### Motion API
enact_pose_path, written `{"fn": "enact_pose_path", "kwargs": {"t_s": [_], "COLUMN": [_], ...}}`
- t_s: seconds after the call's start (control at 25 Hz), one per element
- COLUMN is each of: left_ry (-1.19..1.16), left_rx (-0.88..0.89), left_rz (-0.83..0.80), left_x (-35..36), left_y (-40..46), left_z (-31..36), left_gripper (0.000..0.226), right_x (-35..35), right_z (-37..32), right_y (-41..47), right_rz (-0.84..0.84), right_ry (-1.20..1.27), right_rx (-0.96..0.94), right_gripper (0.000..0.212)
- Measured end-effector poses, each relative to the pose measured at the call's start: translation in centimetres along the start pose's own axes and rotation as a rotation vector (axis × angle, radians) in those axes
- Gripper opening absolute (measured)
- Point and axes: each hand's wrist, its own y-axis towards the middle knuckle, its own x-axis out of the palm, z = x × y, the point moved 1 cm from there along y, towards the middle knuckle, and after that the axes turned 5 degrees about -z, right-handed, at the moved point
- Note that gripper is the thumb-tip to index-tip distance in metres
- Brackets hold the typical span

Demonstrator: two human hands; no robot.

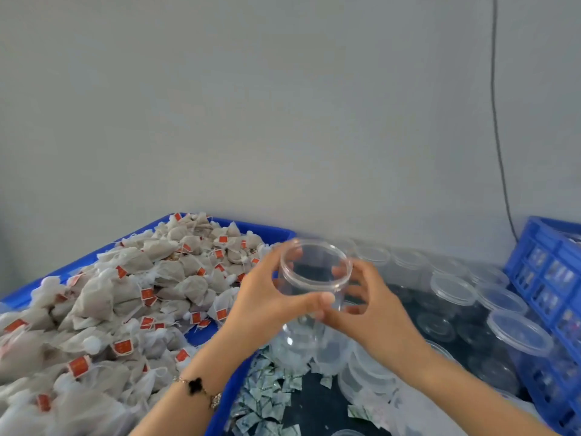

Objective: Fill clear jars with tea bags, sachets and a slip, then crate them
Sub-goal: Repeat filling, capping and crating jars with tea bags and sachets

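Grip: left hand [267, 297] and right hand [374, 309] both clasping empty clear jar [314, 287], holding it above desk beside tea bags [125, 297] bin. Looking light, thin-walled, slick; prob. best gripping sidewall under rim.

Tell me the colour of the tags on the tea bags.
Red-orange tags on the tea bags, clearest in the head view.

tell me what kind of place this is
Probably a small hand-packing workstation. A blue tray is heaped with tagged tea bags, many empty clear jars stand in rows, and both hands hold one open jar.
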Motion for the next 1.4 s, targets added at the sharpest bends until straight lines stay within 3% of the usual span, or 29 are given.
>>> {"fn": "enact_pose_path", "kwargs": {"t_s": [0.16,0.4,0.52,0.68,0.76,0.84,0.92,1.0,1.08,1.16,1.24,1.4], "left_ry": [0.135,0.105,0.227,0.238,0.305,0.371,0.443,0.639,0.963,1.208,1.308,1.584], "left_rx": [0.026,-0.081,-0.111,-0.108,-0.191,-0.283,-0.273,-0.246,-0.291,-0.374,-0.409,-0.308], "left_rz": [0.131,0.115,-0.006,-0.381,-0.471,-0.489,-0.399,-0.222,-0.152,-0.234,-0.300,-0.368], "left_x": [-3.7,-5.7,-4.0,-2.3,-2.7,-3.6,-4.1,-4.9,-5.8,-6.4,-6.9,-7.3], "left_y": [0.3,1.2,2.3,4.3,5.5,7.1,8.7,10.5,12.4,14.1,15.7,18.3], "left_z": [1.1,0.0,-1.2,-2.8,-4.0,-5.9,-7.8,-9.9,-12.6,-15.8,-18.4,-21.9], "left_gripper": [0.075,0.072,0.062,0.052,0.050,0.057,0.041,0.015,0.017,0.026,0.034,0.031], "right_x": [1.7,3.6,2.8,1.0,-0.2,-1.2,-1.8,-1.9,-1.6,-1.3,-1.1,-0.9], "right_z": [-2.2,-1.8,0.4,4.2,5.8,6.8,7.5,8.2,9.0,9.7,10.6,12.0], "right_y": [2.8,4.8,4.7,4.2,4.1,4.5,5.1,5.6,6.2,6.9,7.4,7.5], "right_rz": [-0.047,-0.063,0.001,0.016,0.038,0.035,0.017,0.009,-0.007,-0.040,-0.067,-0.147], "right_ry": [0.044,0.005,0.011,-0.085,-0.096,-0.082,-0.056,-0.033,-0.019,-0.008,0.019,0.058], "right_rx": [-0.091,-0.132,-0.073,0.057,0.118,0.171,0.206,0.219,0.227,0.250,0.301,0.376], "right_gripper": [0.070,0.065,0.065,0.072,0.074,0.075,0.076,0.079,0.078,0.079,0.085,0.084]}}
